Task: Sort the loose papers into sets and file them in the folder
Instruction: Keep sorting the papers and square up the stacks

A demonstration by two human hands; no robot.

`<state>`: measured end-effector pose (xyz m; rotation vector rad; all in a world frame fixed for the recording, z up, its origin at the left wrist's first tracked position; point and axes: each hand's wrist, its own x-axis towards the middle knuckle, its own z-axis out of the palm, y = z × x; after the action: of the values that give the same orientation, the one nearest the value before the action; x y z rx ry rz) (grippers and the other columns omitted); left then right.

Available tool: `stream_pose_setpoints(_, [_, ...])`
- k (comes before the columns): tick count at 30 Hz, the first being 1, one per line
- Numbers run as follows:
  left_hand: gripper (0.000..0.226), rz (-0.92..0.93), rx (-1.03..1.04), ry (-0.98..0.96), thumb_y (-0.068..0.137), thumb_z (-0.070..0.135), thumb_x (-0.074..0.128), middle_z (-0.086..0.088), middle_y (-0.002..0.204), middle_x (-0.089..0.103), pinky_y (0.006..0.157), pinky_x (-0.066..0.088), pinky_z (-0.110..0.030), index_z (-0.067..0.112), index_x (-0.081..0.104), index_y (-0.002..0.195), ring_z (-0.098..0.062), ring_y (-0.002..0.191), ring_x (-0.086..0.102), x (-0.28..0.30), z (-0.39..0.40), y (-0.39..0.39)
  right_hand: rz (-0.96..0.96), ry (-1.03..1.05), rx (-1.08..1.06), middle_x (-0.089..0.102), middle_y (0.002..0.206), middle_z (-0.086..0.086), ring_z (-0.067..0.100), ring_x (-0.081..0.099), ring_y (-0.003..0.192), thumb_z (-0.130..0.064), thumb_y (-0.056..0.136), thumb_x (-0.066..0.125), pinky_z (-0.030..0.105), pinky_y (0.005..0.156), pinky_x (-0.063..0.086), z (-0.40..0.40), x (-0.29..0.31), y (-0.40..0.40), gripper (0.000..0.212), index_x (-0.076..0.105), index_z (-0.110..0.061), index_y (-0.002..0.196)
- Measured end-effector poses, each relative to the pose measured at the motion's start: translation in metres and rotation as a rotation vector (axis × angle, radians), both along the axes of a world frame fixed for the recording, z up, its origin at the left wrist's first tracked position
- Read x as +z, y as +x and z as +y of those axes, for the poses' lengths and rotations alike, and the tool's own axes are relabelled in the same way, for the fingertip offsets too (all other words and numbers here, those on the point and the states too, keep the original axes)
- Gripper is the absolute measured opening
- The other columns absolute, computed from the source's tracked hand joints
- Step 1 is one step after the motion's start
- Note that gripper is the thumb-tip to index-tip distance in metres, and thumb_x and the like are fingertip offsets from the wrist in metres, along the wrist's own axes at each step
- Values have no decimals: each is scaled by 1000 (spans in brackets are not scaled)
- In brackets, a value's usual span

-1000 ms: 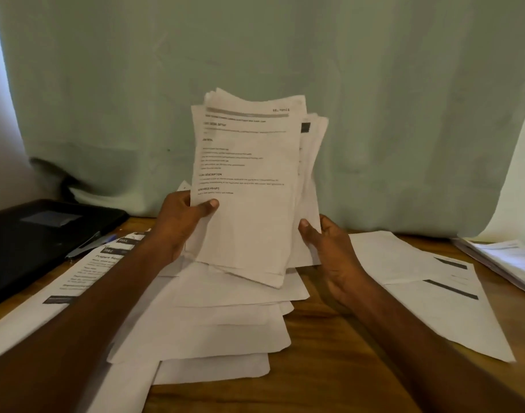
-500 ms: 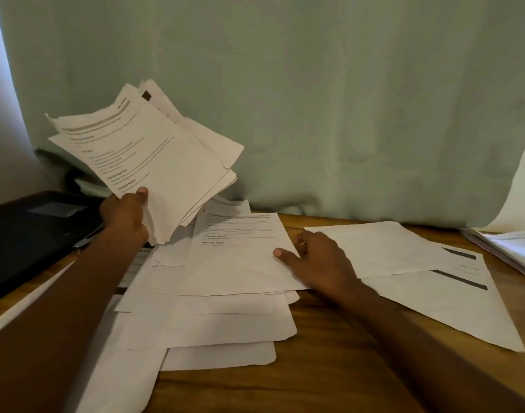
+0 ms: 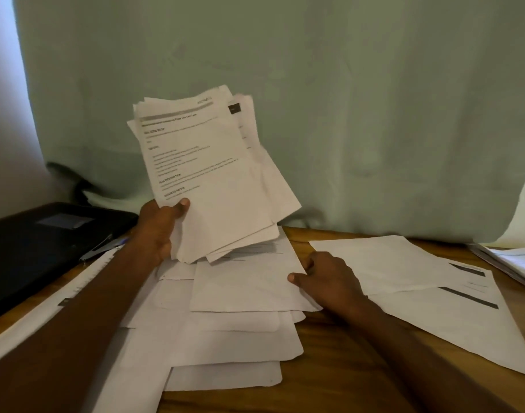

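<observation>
Swung back over the spread pile (image 3: 225,332), my left hand (image 3: 157,231) grips the sheaf (image 3: 207,180) upright while my right hand (image 3: 329,281), nearer, pinches the pile's top sheet (image 3: 246,281) at its right edge.

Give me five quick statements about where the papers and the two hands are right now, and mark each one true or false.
1. The left hand holds a sheaf of papers up off the table. True.
2. The right hand is lifting a sheet high in the air. False: it rests on the top sheet of the middle pile, on the table.
3. A black folder lies at the left. True.
4. The sheaf's front page is blank. False: it carries printed text.
5. More sheets lie right of the right hand. True.
</observation>
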<state>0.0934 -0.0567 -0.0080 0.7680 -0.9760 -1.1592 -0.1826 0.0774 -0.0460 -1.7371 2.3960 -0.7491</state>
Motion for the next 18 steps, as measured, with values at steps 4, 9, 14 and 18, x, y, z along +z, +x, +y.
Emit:
stream_pose_setpoints(4, [38, -31, 0, -35, 93, 0, 69, 3, 109, 71, 86, 54, -35, 12, 64, 129, -18, 100, 68, 0, 4, -8, -204, -121, -57, 63, 87, -7, 14, 60, 84, -40, 89, 76, 31, 76, 48, -4, -2, -8, 22, 64, -22, 88])
stream_pose_setpoints(9, [38, -72, 21, -72, 92, 3, 71, 1, 117, 71, 102, 50, -42, 14, 64, 128, -25, 115, 64, 0, 1, -7, -358, -219, -147, 59, 89, -8, 19, 59, 93, -32, 94, 70, 35, 85, 48, -2, 4, -20, 17, 62, -16, 92])
stream_pose_setpoints(14, [38, -53, 24, -83, 93, 3, 71, 6, 113, 71, 93, 52, -37, 17, 65, 128, -19, 107, 66, 7, 3, -4, -347, -237, -172, 56, 88, -8, 17, 54, 89, -30, 95, 68, 32, 82, 43, -1, 5, -24, 14, 61, -17, 95])
stream_pose_setpoints(18, [43, 15, 149, -7, 95, 11, 72, 1, 126, 67, 99, 53, -41, 15, 61, 136, -21, 111, 63, 19, 5, 22, -386, -356, -193, 60, 102, 2, 24, 55, 95, -26, 97, 65, 32, 83, 40, 4, 14, -25, 14, 61, -13, 102])
